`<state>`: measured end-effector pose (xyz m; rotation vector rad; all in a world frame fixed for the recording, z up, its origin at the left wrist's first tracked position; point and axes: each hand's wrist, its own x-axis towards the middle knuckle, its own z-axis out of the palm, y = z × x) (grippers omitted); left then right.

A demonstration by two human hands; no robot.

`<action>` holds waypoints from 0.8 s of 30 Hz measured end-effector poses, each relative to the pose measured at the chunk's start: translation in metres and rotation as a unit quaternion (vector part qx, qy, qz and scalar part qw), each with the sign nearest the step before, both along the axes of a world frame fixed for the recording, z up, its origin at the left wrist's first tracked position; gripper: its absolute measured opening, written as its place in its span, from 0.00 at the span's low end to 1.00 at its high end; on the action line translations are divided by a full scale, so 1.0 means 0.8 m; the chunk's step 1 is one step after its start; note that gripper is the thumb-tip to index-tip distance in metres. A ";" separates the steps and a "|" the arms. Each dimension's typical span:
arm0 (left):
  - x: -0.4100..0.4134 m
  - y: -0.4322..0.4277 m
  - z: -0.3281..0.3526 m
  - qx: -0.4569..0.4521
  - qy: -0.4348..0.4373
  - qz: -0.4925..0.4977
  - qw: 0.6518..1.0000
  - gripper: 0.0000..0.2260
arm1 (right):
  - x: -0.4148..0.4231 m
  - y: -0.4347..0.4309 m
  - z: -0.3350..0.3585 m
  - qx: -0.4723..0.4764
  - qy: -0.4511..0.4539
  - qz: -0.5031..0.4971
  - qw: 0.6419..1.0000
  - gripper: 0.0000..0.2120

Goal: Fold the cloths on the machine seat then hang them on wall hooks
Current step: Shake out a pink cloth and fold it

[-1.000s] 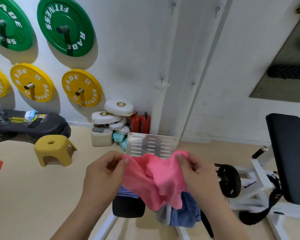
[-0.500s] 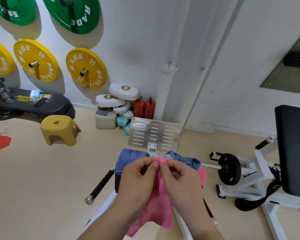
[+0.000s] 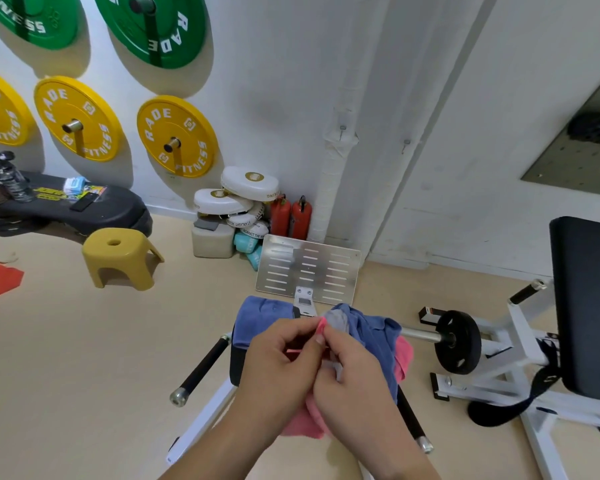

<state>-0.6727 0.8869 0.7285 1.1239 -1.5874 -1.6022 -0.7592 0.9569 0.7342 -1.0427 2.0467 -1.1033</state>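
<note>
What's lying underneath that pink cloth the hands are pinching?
Under the pink cloth held by the left hand and right hand lie blue cloths and a grey one on the black seat. The hands hide most of the seat.

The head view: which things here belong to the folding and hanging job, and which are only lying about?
Belong to the job:
- pink cloth, pinched by left hand and right hand
- blue cloths on the machine seat
- wall hooks

Only lying about:
- yellow stool
- yellow weight plates
- red extinguishers
- black bench
</note>
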 end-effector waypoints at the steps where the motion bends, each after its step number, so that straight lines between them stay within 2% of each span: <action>1: 0.001 -0.002 0.000 -0.010 -0.004 -0.017 1.000 0.12 | 0.000 0.003 0.005 0.002 -0.012 0.016 1.000 0.25; 6: 0.002 -0.009 0.000 -0.103 -0.046 -0.037 0.993 0.12 | -0.001 0.011 0.021 -0.010 -0.020 0.059 0.998 0.34; 8: 0.002 -0.013 0.001 -0.113 -0.042 -0.040 0.992 0.12 | -0.005 0.011 0.015 -0.018 -0.028 0.014 0.999 0.29; 12: 0.012 -0.023 0.014 -0.052 -0.019 -0.070 0.996 0.10 | -0.019 0.012 0.014 -0.073 -0.046 -0.092 0.992 0.21; 16: 0.030 -0.036 0.049 -0.042 0.001 -0.166 0.985 0.08 | -0.028 0.016 0.023 -0.023 -0.024 0.011 0.999 0.23; 18: 0.036 -0.041 0.075 -0.061 0.031 -0.202 0.977 0.09 | -0.032 0.018 0.024 0.000 -0.006 0.055 0.998 0.17; 21: 0.034 -0.054 0.099 -0.108 0.085 -0.134 0.981 0.09 | -0.038 0.016 0.013 0.039 0.089 0.021 0.995 0.12; 24: 0.032 -0.073 0.097 -0.125 0.109 -0.050 0.985 0.11 | -0.052 0.021 0.001 0.061 0.097 -0.058 0.992 0.16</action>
